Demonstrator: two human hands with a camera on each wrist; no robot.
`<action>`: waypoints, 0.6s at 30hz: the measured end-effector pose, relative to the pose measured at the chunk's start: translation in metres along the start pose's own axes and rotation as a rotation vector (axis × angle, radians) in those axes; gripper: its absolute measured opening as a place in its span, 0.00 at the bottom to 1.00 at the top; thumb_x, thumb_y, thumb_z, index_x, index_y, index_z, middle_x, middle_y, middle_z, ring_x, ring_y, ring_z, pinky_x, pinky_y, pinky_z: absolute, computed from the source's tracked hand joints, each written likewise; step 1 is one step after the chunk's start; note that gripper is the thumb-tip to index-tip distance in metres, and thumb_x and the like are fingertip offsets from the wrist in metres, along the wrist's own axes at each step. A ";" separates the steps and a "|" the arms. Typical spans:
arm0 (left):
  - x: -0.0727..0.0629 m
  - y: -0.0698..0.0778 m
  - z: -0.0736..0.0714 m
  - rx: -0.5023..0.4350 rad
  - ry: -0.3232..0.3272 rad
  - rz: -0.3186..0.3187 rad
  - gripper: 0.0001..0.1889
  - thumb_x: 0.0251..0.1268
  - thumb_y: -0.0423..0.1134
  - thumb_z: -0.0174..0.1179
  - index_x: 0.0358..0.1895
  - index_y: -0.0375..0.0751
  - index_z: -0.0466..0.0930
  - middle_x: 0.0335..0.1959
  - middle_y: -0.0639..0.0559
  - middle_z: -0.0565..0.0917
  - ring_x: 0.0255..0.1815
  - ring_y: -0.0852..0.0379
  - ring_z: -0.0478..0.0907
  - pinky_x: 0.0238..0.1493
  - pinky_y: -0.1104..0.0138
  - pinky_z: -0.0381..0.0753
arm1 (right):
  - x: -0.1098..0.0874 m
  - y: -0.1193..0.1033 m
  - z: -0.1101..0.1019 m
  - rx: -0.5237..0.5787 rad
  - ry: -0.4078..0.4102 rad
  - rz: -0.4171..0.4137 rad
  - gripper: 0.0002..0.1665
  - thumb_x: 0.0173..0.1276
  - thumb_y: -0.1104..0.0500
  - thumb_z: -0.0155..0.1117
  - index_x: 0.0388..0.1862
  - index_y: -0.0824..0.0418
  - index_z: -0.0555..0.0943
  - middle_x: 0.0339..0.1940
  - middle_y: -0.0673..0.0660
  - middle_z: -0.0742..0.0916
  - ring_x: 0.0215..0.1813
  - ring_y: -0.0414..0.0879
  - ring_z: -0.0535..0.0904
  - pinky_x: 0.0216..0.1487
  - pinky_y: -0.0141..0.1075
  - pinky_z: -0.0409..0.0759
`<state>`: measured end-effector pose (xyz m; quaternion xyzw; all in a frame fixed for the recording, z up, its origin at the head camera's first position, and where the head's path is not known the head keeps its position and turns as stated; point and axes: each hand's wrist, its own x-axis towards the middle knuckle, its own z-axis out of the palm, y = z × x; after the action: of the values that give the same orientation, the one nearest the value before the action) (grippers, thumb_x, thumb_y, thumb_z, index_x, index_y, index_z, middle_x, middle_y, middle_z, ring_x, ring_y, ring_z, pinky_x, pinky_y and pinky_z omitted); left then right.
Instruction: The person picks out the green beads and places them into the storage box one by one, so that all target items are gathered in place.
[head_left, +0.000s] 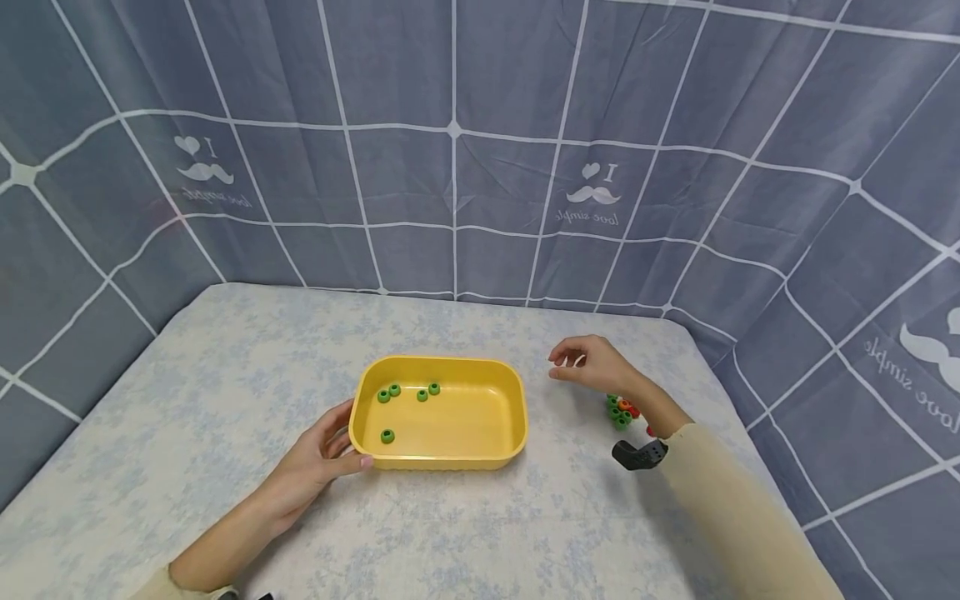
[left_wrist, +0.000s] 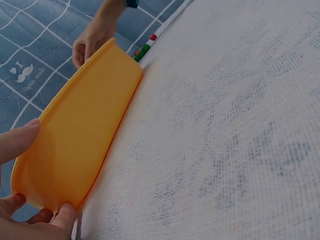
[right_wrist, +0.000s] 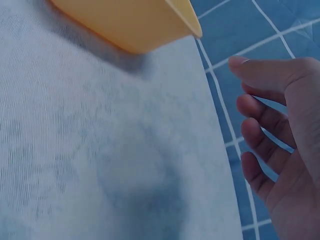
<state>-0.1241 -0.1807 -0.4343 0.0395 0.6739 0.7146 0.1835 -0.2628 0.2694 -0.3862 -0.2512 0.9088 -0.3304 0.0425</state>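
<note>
A yellow plastic tray (head_left: 442,462) stands on the table with several small green beads (head_left: 387,436) on its floor, mostly toward the left. At its left end my left hand (head_left: 318,450) grips it, thumb over the near rim and fingers against the outer wall; the left wrist view shows this grip on the tray (left_wrist: 85,125) up close. My right hand (head_left: 592,364) hovers to the right of the tray, fingers loosely bent. Between thumb and fingertips of the right hand (right_wrist: 280,130) I see nothing held.
Under the right forearm lies a small cluster of green, orange and red beads (head_left: 619,414), partly covered by the arm. A pale flowered cloth (head_left: 450,533) covers the table. Behind and at both sides hangs a blue-grey checked curtain (head_left: 405,175).
</note>
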 end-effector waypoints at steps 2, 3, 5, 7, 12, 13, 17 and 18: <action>0.001 0.000 0.001 -0.002 0.001 -0.001 0.50 0.68 0.31 0.69 0.85 0.42 0.43 0.84 0.41 0.45 0.81 0.38 0.53 0.63 0.67 0.76 | -0.006 0.007 -0.003 -0.012 0.006 0.018 0.14 0.68 0.58 0.75 0.47 0.65 0.88 0.42 0.53 0.87 0.41 0.48 0.78 0.45 0.44 0.82; 0.001 -0.001 0.001 -0.002 0.003 -0.002 0.51 0.68 0.31 0.69 0.85 0.42 0.43 0.84 0.41 0.44 0.81 0.38 0.52 0.63 0.67 0.76 | -0.009 0.010 -0.005 -0.015 0.009 0.028 0.14 0.68 0.58 0.75 0.47 0.65 0.87 0.42 0.53 0.87 0.42 0.48 0.78 0.45 0.44 0.82; 0.001 -0.001 0.001 0.001 0.008 -0.006 0.51 0.68 0.32 0.70 0.85 0.42 0.43 0.85 0.41 0.44 0.81 0.39 0.52 0.63 0.67 0.76 | -0.014 0.017 -0.008 -0.024 0.019 0.045 0.14 0.69 0.57 0.75 0.48 0.65 0.87 0.41 0.52 0.87 0.42 0.48 0.78 0.44 0.44 0.81; 0.001 0.000 0.001 0.002 0.012 -0.011 0.51 0.68 0.32 0.70 0.85 0.43 0.43 0.85 0.41 0.44 0.81 0.39 0.52 0.64 0.67 0.76 | -0.019 0.025 -0.011 -0.022 0.025 0.062 0.15 0.70 0.56 0.74 0.48 0.66 0.87 0.42 0.52 0.87 0.42 0.48 0.79 0.44 0.44 0.81; 0.000 0.002 0.002 0.005 0.015 -0.014 0.51 0.68 0.32 0.70 0.85 0.43 0.43 0.85 0.42 0.45 0.81 0.39 0.52 0.64 0.66 0.75 | -0.032 0.042 -0.016 -0.003 0.038 0.127 0.15 0.71 0.57 0.72 0.51 0.66 0.87 0.41 0.53 0.86 0.43 0.49 0.80 0.42 0.44 0.80; 0.000 0.002 0.002 0.006 0.015 -0.014 0.51 0.68 0.33 0.71 0.85 0.43 0.43 0.85 0.41 0.44 0.81 0.39 0.51 0.65 0.66 0.75 | -0.035 0.045 -0.017 -0.003 0.041 0.137 0.15 0.72 0.57 0.72 0.51 0.66 0.86 0.41 0.53 0.86 0.44 0.50 0.80 0.42 0.44 0.80; 0.000 0.002 0.003 0.006 0.016 -0.014 0.51 0.67 0.32 0.71 0.85 0.42 0.43 0.84 0.41 0.45 0.81 0.39 0.51 0.65 0.66 0.75 | -0.042 0.056 -0.017 -0.005 0.051 0.178 0.13 0.74 0.59 0.69 0.51 0.66 0.86 0.42 0.55 0.86 0.45 0.52 0.81 0.43 0.45 0.80; 0.000 0.002 0.003 0.005 0.017 -0.014 0.51 0.67 0.32 0.71 0.85 0.42 0.43 0.84 0.41 0.45 0.81 0.39 0.51 0.65 0.66 0.75 | -0.044 0.058 -0.017 -0.005 0.051 0.189 0.13 0.74 0.59 0.68 0.52 0.66 0.86 0.42 0.55 0.86 0.46 0.52 0.81 0.43 0.45 0.80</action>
<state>-0.1234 -0.1779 -0.4323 0.0292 0.6777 0.7117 0.1827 -0.2537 0.3387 -0.4126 -0.1559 0.9301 -0.3287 0.0497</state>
